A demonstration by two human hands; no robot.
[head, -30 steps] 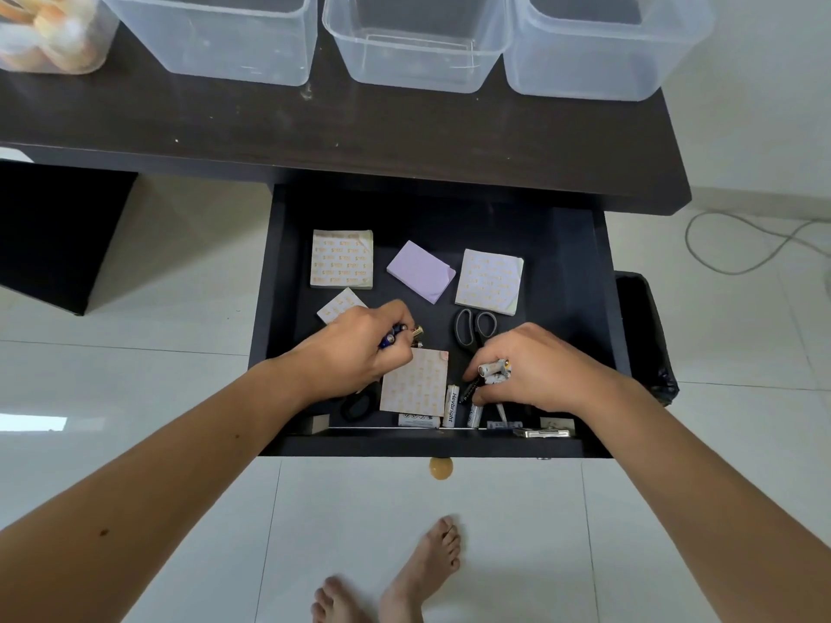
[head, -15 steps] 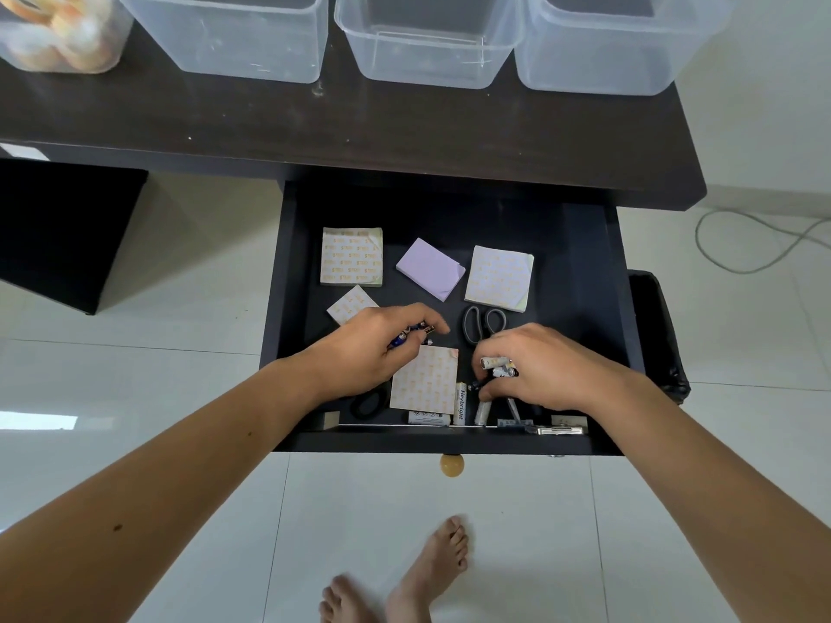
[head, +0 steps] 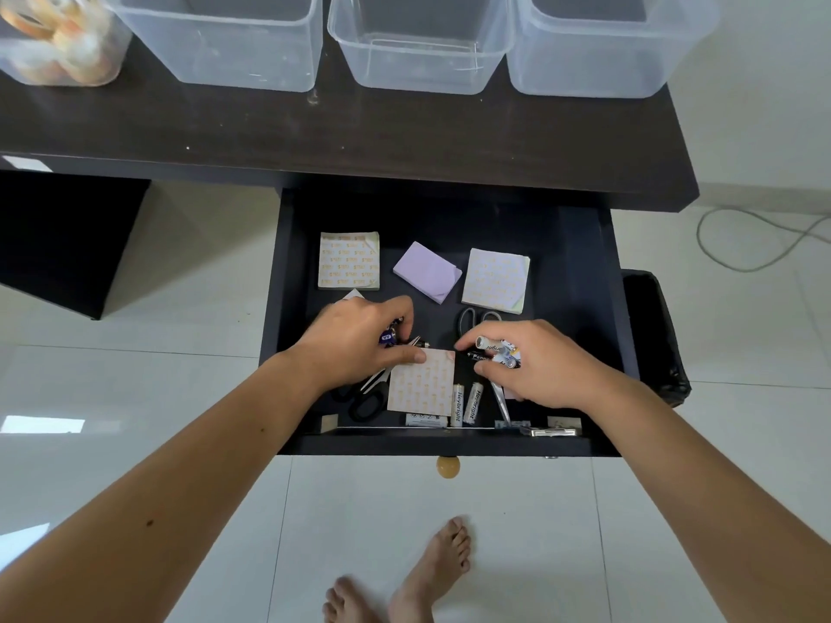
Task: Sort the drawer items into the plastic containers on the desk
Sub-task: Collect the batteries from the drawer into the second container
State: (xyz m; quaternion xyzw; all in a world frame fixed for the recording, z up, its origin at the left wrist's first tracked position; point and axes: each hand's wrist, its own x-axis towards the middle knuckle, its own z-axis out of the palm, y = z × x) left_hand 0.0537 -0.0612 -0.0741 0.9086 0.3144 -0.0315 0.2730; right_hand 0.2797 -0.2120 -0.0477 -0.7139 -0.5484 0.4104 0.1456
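Both hands in drawer point(head: 288, 308): left hand point(head: 359, 339) grips batteries point(head: 391, 335) (purple-labelled); right hand point(head: 535, 366), at 3 o'clock, clutches cells point(head: 497, 350).

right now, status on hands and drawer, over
Left hand grips small batteries. Right hand holds a bunch of batteries. Loose batteries lie in drawer; three clear containers hold none. Nothing blocking.

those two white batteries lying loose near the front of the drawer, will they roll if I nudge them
Probably. The two white batteries are smooth cylinders lying on their sides on the flat drawer floor, so a sideways nudge likely rolls them. They look rigid, and the patterned note pad beside them may stop them.
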